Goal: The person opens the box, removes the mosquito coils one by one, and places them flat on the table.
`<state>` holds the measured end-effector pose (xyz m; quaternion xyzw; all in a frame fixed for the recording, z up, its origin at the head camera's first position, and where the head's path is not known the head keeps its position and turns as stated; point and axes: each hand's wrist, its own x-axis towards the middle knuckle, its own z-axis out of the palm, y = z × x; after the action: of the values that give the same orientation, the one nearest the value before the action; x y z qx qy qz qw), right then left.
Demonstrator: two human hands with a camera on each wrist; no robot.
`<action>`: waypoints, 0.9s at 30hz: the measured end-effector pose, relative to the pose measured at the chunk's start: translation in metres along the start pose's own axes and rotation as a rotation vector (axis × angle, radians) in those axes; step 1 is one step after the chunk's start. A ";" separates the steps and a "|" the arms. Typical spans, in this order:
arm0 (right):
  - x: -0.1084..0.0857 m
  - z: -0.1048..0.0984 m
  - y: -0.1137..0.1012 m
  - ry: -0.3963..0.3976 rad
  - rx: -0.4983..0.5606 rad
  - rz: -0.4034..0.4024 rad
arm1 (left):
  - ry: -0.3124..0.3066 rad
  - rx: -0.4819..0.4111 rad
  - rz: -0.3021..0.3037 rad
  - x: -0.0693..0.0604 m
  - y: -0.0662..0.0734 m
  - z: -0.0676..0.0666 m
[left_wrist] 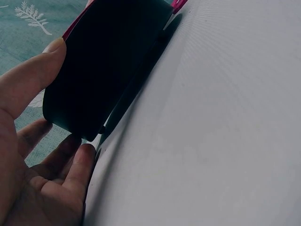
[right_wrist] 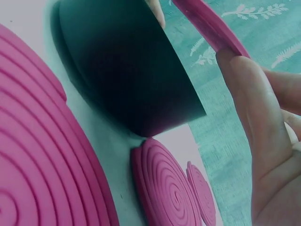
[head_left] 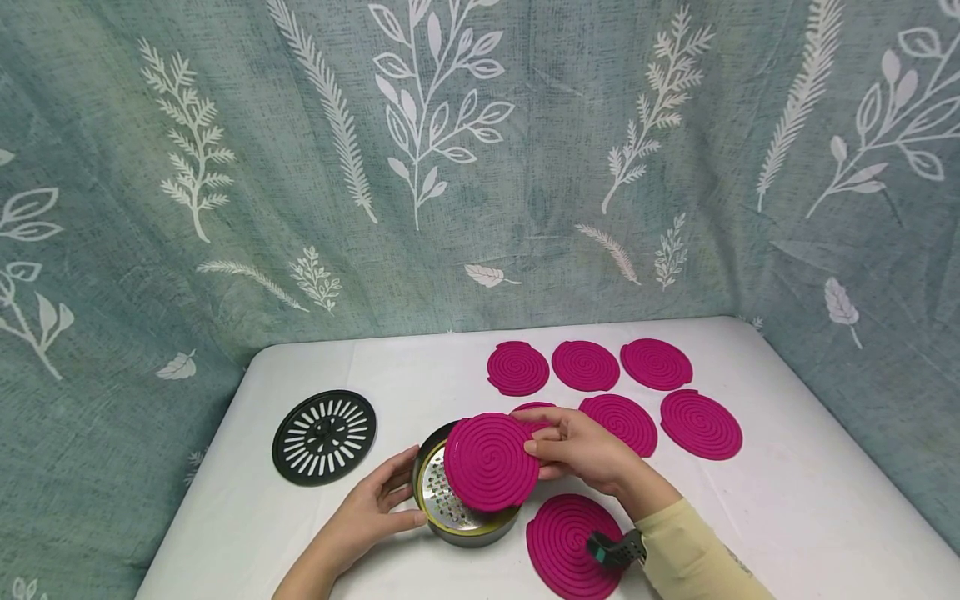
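My right hand (head_left: 585, 450) pinches a magenta spiral coaster (head_left: 491, 461) by its right edge. The coaster is tilted and hangs over a round dark container (head_left: 468, 540), covering part of its opening. Inside the container shows a shiny metal plate (head_left: 442, 492) with grater-like holes, ringed in yellow. My left hand (head_left: 375, 504) holds the container at its left side, thumb at the near side and fingers around the back. In the left wrist view the thumb (left_wrist: 54, 61) presses near the container's rim. From the right wrist, the pinched coaster (right_wrist: 211, 26) appears edge-on, apart from the container wall (right_wrist: 131, 70).
A black slotted disc (head_left: 324, 436) lies at the left of the white table (head_left: 420, 367). Several magenta spiral coasters (head_left: 586, 365) lie at the back right, one partly hidden behind the right hand. Another coaster (head_left: 562, 542) lies near the front, under the right wrist's band (head_left: 618, 550).
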<state>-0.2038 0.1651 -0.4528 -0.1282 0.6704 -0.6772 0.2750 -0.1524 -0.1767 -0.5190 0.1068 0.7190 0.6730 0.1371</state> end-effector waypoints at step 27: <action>-0.065 -0.056 0.014 0.128 0.033 -0.057 | 0.025 0.015 -0.024 -0.001 -0.003 0.001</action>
<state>-0.1783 0.2484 -0.4571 -0.0990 0.6714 -0.7025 0.2142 -0.1507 -0.1759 -0.5217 0.0905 0.7268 0.6672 0.1355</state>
